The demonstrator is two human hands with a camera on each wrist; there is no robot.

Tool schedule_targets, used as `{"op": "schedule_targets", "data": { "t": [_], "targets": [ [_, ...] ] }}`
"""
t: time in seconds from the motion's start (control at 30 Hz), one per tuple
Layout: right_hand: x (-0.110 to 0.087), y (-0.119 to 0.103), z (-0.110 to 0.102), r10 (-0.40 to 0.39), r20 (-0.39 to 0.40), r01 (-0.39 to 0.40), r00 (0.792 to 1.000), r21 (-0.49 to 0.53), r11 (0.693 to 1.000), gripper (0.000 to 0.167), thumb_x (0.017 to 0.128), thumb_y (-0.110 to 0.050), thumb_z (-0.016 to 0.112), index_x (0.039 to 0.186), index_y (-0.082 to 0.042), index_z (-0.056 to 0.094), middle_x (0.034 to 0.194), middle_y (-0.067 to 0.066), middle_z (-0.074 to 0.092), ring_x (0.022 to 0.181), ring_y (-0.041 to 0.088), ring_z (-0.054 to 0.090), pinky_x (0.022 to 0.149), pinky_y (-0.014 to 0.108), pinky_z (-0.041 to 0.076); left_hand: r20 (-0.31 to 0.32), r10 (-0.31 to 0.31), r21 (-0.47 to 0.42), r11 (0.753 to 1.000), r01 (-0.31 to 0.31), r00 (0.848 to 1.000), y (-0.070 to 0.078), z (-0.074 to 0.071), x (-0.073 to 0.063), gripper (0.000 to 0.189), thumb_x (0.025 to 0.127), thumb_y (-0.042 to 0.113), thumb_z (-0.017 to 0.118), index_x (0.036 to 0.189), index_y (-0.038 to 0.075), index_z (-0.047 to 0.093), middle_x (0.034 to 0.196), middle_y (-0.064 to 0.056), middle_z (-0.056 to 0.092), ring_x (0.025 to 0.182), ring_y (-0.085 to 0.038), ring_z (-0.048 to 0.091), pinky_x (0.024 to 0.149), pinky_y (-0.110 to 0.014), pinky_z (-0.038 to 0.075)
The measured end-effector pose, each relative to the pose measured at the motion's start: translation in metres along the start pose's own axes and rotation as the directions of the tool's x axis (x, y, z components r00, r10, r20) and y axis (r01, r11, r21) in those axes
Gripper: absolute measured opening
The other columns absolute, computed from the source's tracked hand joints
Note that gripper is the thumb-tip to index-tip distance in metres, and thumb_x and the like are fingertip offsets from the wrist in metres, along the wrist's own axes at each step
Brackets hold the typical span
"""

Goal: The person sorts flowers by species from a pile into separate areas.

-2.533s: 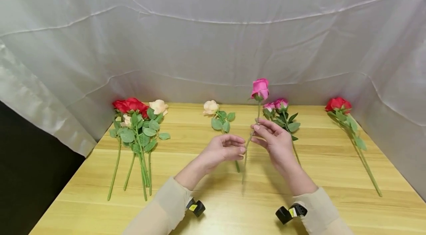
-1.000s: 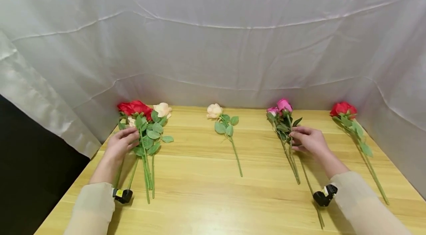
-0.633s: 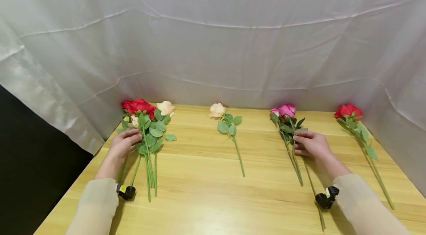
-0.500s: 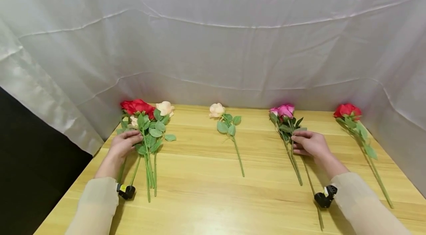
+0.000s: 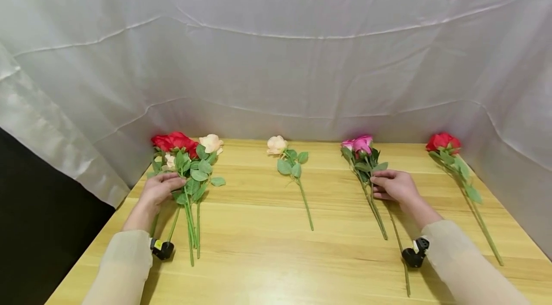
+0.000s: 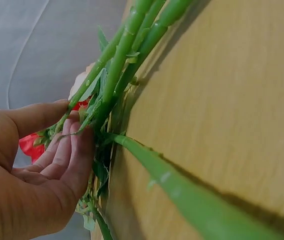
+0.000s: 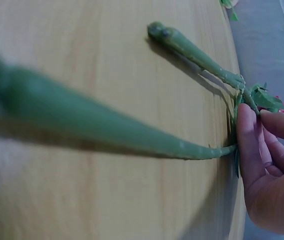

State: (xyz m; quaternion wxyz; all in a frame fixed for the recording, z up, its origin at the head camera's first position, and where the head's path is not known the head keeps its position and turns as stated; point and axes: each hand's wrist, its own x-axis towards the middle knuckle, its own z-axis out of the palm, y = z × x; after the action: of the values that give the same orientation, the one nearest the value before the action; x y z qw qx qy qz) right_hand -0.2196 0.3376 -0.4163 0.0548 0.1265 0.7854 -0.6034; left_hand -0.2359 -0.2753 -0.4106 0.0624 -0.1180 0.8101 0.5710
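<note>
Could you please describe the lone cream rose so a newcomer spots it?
Look at the wooden table. Between the left hand and the right hand, the cream rose lies with its bloom toward the grey curtain. Unlike the cream blooms bunched with red ones, it lies alone.

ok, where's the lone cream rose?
In the head view, the cream rose lies near the middle, between the mixed bunch on the left and pink roses on the right.

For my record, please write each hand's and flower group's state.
Left hand, pinching a green stem.
Right hand, pinching a pink-flower stem.
Red-and-cream leafy flower bunch, stems overlapping.
Single cream leafy flower, lying untouched.
Pink leafy flower bunch, blooms clustered.
Rightmost red leafy flower, lying untouched.
</note>
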Motion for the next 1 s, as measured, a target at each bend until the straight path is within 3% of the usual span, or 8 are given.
{"op": "schedule_targets", "data": {
  "t": [0.17,0.27,0.43,0.5,0.73,0.9,1.0],
  "targets": [
    [0.001,0.0,-0.001,-0.001,-0.005,0.001,1.0,0.002,1.0,0.047,0.105,-0.014,0.062,0.141,0.013,0.05,0.091,-0.001,0.071,0.073,0.007,0.069,0.072,0.027,0.065,0.018,-0.001,-0.06,0.998,0.002,1.0,0.0,-0.002,-0.001,0.068,0.103,0.021,0.067,0.156,-0.007,0.036,0.111,0.008,0.064,0.09,0.004,0.061,0.104,-0.036,0.051],
    [0.0,0.0,-0.001,0.0,0.0,0.0,1.0,0.022,1.0,0.048,0.105,-0.013,0.063,0.142,0.014,0.049,0.09,-0.002,0.071,0.073,0.008,0.07,0.072,0.028,0.065,0.02,0.001,-0.091,0.996,0.001,1.0,0.0,-0.002,-0.001,0.069,0.103,0.022,0.067,0.157,-0.007,0.035,0.104,0.013,0.063,0.088,0.006,0.062,0.094,-0.025,0.054],
    [-0.001,-0.001,-0.004,0.009,0.012,-0.009,1.0,0.074,0.997,0.052,0.105,-0.014,0.063,0.144,0.015,0.046,0.088,-0.002,0.073,0.074,0.009,0.072,0.075,0.029,0.066,0.035,0.028,-0.231,0.973,-0.019,0.999,-0.001,-0.001,0.0,0.065,0.103,0.015,0.066,0.154,-0.009,0.034,0.095,0.015,0.064,0.086,0.001,0.065,0.079,-0.016,0.057],
    [-0.001,-0.001,-0.005,0.012,0.013,-0.013,1.0,0.087,0.996,0.053,0.105,-0.014,0.063,0.145,0.015,0.045,0.089,-0.001,0.074,0.075,0.01,0.073,0.076,0.029,0.066,0.042,0.035,-0.277,0.961,-0.022,0.998,-0.001,-0.001,0.0,0.063,0.103,0.012,0.066,0.153,-0.009,0.034,0.093,0.015,0.065,0.086,-0.001,0.065,0.079,-0.016,0.058],
    [-0.005,-0.001,-0.01,-0.006,0.031,0.002,1.0,0.122,0.993,0.059,0.105,-0.015,0.062,0.148,0.017,0.039,0.095,0.0,0.076,0.08,0.013,0.076,0.079,0.031,0.065,0.061,0.04,-0.313,0.95,-0.019,0.997,0.003,-0.003,0.0,0.071,0.104,0.015,0.066,0.158,-0.009,0.026,0.093,0.019,0.065,0.09,0.003,0.067,0.083,-0.015,0.058],
    [-0.011,-0.002,-0.016,-0.022,0.036,0.016,0.999,0.149,0.989,0.06,0.104,-0.016,0.065,0.149,0.015,0.04,0.095,0.0,0.078,0.084,0.013,0.076,0.083,0.031,0.065,0.063,0.042,-0.408,0.913,-0.013,0.997,0.009,-0.003,-0.002,0.071,0.102,0.008,0.066,0.158,-0.008,0.026,0.095,0.016,0.068,0.093,0.001,0.068,0.089,-0.017,0.059],
    [-0.015,-0.004,-0.019,-0.041,0.028,0.036,0.999,0.17,0.985,0.061,0.103,-0.018,0.067,0.149,0.013,0.041,0.095,-0.005,0.077,0.089,0.011,0.075,0.086,0.03,0.064,0.067,0.039,-0.455,0.891,-0.004,0.997,0.014,-0.003,-0.003,0.062,0.102,0.007,0.067,0.153,-0.003,0.033,0.097,0.015,0.069,0.094,0.001,0.068,0.088,-0.017,0.059]
  ]
}}
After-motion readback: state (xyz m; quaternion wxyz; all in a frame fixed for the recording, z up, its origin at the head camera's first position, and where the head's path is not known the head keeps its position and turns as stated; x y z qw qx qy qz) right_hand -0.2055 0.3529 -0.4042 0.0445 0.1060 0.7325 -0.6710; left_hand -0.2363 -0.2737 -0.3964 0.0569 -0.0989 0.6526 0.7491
